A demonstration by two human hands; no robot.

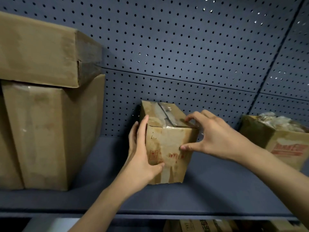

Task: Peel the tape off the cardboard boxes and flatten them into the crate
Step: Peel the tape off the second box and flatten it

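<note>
Cardboard box (167, 148) sits on the shelf (217, 190), midway along its back edge. Left hand (142, 158) braces its side, fingers (142, 131) straight and together, to steady it. Right hand (215, 138) hooks over the top front edge, bent fingers on the tape (165, 114), thumb spread below.

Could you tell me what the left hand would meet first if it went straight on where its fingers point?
Probably the pegboard wall: the left hand lies along the left side of the small cardboard box, fingers aimed up and back. Depth is unclear.
</note>
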